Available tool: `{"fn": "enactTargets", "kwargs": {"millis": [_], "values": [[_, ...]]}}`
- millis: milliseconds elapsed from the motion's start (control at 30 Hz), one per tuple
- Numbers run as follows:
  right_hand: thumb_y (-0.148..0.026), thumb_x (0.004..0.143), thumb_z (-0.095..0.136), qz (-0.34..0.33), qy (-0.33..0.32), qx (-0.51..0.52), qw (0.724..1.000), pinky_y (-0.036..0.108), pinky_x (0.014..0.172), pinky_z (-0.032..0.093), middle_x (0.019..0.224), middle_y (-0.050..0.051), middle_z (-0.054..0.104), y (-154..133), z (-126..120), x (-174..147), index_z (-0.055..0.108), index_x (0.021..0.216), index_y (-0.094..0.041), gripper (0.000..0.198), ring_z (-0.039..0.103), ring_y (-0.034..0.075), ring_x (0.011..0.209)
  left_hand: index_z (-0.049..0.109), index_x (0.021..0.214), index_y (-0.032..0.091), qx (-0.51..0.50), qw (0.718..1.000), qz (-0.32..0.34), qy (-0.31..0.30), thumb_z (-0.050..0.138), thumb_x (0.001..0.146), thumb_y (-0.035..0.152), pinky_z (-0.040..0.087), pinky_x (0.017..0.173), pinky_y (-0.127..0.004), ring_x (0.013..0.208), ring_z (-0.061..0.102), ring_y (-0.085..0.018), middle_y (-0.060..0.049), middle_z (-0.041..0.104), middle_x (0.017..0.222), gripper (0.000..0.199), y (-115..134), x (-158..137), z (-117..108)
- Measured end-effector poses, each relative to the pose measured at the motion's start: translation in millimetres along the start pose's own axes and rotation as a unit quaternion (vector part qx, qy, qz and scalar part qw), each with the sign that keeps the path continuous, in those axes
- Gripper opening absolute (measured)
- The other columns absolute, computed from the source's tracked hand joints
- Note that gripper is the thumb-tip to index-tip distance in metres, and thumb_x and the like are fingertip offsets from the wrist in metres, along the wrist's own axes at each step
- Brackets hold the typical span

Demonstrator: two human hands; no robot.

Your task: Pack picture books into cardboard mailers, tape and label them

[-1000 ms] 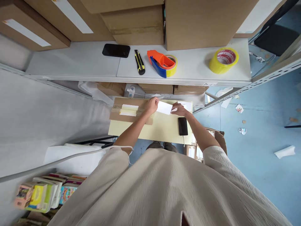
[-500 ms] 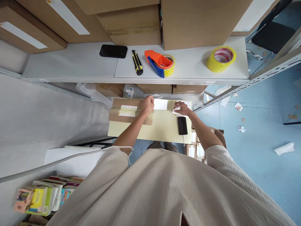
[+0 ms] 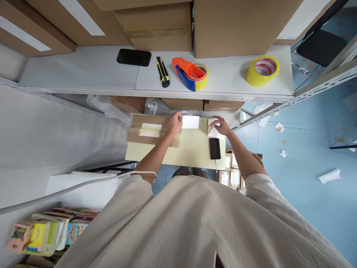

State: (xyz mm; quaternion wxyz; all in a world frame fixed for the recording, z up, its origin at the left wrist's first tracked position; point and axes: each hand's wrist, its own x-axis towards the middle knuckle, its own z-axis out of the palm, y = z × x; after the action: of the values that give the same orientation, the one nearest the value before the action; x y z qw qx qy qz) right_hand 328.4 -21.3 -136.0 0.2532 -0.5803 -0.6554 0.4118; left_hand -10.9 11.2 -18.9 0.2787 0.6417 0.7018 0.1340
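My left hand point(image 3: 175, 123) is closed at the left edge of a small white sheet of paper point(image 3: 190, 122), above the right part of a flat cardboard box point(image 3: 150, 139). The box carries a whitish label point(image 3: 150, 133) and clear tape. On the right, my right hand point(image 3: 222, 126) reaches over a white paper point(image 3: 216, 133) on the pale yellow table point(image 3: 192, 149). Its fingers are curved and apart, near the paper's upper part; whether they touch it is hard to see. Just below that paper lies a black phone point(image 3: 215, 149) with a white cable.
The grey shelf point(image 3: 97, 70) ahead holds a second phone point(image 3: 134, 57), a box cutter point(image 3: 163, 72), a tape dispenser point(image 3: 191, 74), a yellow tape roll point(image 3: 262, 71) and large cartons point(image 3: 228, 29). Books point(image 3: 41, 234) are stacked at lower left. Labelled boxes point(image 3: 230, 175) stand right of the table.
My right hand has shifted slightly right and up, its fingers spreading; the paper edge once lifted in them now lies lower. My left hand stays at the white sheet. The view has shifted slightly.
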Motion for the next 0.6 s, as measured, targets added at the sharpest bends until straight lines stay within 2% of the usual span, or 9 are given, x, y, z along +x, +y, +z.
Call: {"fn": "enactTargets", "kwargs": {"millis": [167, 300, 400, 467, 600], "values": [[-0.020, 0.069, 0.059, 0.032, 0.027, 0.039, 0.998, 0.056, 0.136, 0.044, 0.156, 0.006, 0.072, 23.3, -26.7, -37.4, 0.092, 0.106, -0.028, 0.050, 0.061, 0.035, 0.152, 0.075, 0.110, 0.028, -0.006, 1.000, 0.018, -0.014, 0.057, 0.109, 0.021, 0.052, 0.101, -0.036, 0.110, 0.073, -0.026, -0.006, 0.084, 0.116, 0.020, 6.3, 3.4, 8.3], [-0.028, 0.078, 0.056, 0.117, 0.092, 0.041, 0.988, 0.056, 0.126, 0.053, 0.141, 0.010, 0.079, 39.2, -32.7, -55.6, 0.089, 0.111, -0.025, 0.046, 0.070, 0.035, 0.137, 0.075, 0.111, 0.027, -0.006, 0.999, 0.038, -0.022, 0.056, 0.109, 0.021, 0.052, 0.100, -0.035, 0.112, 0.073, -0.025, -0.006, 0.084, 0.119, 0.019, 12.6, 2.6, 15.9], [-0.037, 0.088, 0.061, 0.194, 0.128, 0.031, 0.972, 0.054, 0.114, 0.060, 0.129, 0.015, 0.083, 49.1, -22.0, -56.9, 0.084, 0.119, -0.021, 0.042, 0.075, 0.036, 0.123, 0.075, 0.111, 0.027, -0.004, 0.998, 0.049, -0.029, 0.055, 0.109, 0.021, 0.053, 0.101, -0.036, 0.112, 0.073, -0.026, -0.007, 0.084, 0.120, 0.021, 14.4, -1.3, 19.9], [-0.040, 0.087, 0.070, 0.260, 0.129, 0.002, 0.957, 0.053, 0.112, 0.060, 0.123, 0.018, 0.083, 54.2, -8.5, -55.3, 0.080, 0.120, -0.019, 0.040, 0.076, 0.038, 0.121, 0.076, 0.112, 0.027, -0.005, 0.998, 0.055, -0.031, 0.055, 0.109, 0.021, 0.053, 0.102, -0.036, 0.113, 0.073, -0.026, -0.008, 0.084, 0.119, 0.021, 14.2, -5.0, 21.4], [-0.044, 0.080, 0.085, 0.366, 0.144, -0.053, 0.918, 0.058, 0.119, 0.054, 0.136, 0.023, 0.075, 60.9, 23.8, -54.1, 0.074, 0.124, -0.020, 0.051, 0.069, 0.043, 0.134, 0.077, 0.111, 0.025, -0.004, 0.998, 0.054, -0.034, 0.057, 0.108, 0.020, 0.053, 0.104, -0.037, 0.115, 0.074, -0.029, -0.009, 0.084, 0.115, 0.021, 12.8, -14.2, 22.1]]}}
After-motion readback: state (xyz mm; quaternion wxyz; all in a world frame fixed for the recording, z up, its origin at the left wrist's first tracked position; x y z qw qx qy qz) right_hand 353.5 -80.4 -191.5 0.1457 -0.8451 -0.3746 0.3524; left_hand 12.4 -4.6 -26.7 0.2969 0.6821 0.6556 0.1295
